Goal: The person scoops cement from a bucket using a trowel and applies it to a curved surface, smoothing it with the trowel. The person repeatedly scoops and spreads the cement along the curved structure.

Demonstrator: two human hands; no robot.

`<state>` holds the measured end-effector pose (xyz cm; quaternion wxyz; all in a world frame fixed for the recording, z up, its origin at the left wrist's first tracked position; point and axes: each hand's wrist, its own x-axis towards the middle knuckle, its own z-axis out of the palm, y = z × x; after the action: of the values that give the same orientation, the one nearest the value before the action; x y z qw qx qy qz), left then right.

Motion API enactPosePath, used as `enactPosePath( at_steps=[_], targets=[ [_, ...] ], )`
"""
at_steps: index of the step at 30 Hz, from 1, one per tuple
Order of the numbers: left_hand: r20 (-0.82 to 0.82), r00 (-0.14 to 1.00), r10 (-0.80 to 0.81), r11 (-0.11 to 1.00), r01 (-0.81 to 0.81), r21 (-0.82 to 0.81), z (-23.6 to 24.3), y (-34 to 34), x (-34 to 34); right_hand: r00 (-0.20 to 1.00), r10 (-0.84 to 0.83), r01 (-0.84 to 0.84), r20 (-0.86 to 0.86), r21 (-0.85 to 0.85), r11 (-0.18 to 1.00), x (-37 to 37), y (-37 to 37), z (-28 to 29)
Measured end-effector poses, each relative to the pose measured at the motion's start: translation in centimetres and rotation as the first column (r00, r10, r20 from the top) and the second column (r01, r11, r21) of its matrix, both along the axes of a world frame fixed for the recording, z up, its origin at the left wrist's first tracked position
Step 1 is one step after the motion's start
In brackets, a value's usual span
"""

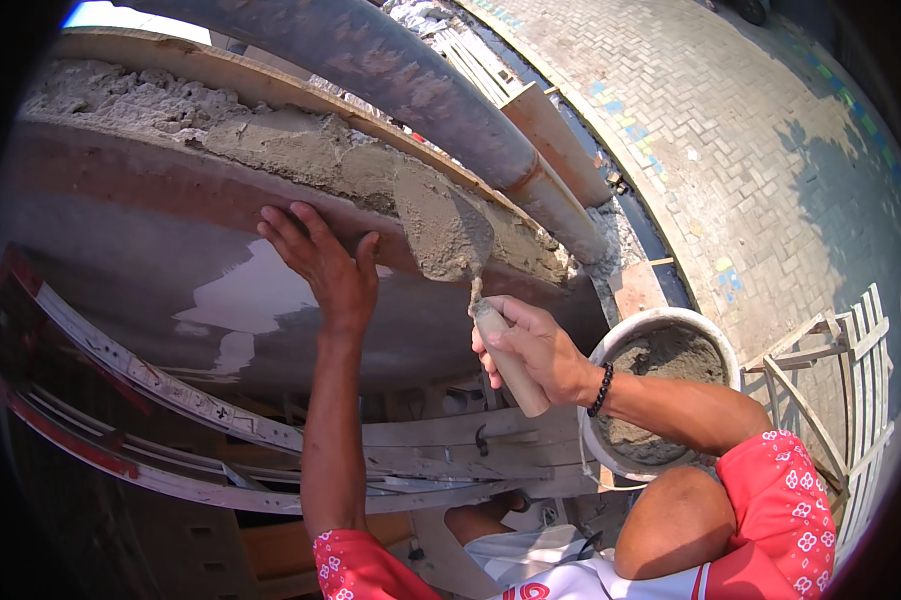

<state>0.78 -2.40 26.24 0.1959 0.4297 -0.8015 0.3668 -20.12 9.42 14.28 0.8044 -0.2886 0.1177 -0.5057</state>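
Observation:
My right hand is wrapped round the pale handle of a trowel. The trowel's mortar-smeared blade lies on a ledge of wet grey mortar, partly hiding it. My left hand is open, its fingers spread against the reddish-brown board along the ledge's near edge. To the right, below my right forearm, stands a pale bucket holding grey mortar.
A thick grey pipe slants over the ledge's far side. Ladder rails curve below my left arm, with a hammer near them. A wooden slatted frame stands right of the bucket, on brick paving.

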Motion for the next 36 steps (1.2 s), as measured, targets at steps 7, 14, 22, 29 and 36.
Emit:
enactPosePath(
  at_steps=[7,14,22,29,36],
  targets=[
    [0.000,1.000,0.002,1.000,-0.002,0.021,0.2,0.4,-0.2,0.979,0.161,-0.164,-0.126,-0.007,0.986,-4.6,-4.7,4.9],
    [-0.006,1.000,-0.022,1.000,0.022,0.001,0.0,0.2,-0.5,0.873,0.296,-0.270,-0.389,0.120,0.955,-6.5,-6.0,4.0],
    [-0.006,0.999,-0.034,0.999,0.034,-0.016,-0.3,-0.3,-0.2,0.849,0.460,-0.390,-0.259,0.279,0.878,-5.8,-3.3,-0.3],
    [0.055,0.998,-0.013,0.999,0.015,-0.033,1.6,0.2,-0.3,0.873,0.268,-0.233,-0.406,0.135,0.963,-6.2,0.6,0.4],
    [0.066,0.998,-0.003,0.999,0.005,-0.035,-0.5,-0.1,-0.7,0.859,0.024,-0.081,-0.511,-0.090,0.993,-3.8,-6.9,2.2]
  ],
)
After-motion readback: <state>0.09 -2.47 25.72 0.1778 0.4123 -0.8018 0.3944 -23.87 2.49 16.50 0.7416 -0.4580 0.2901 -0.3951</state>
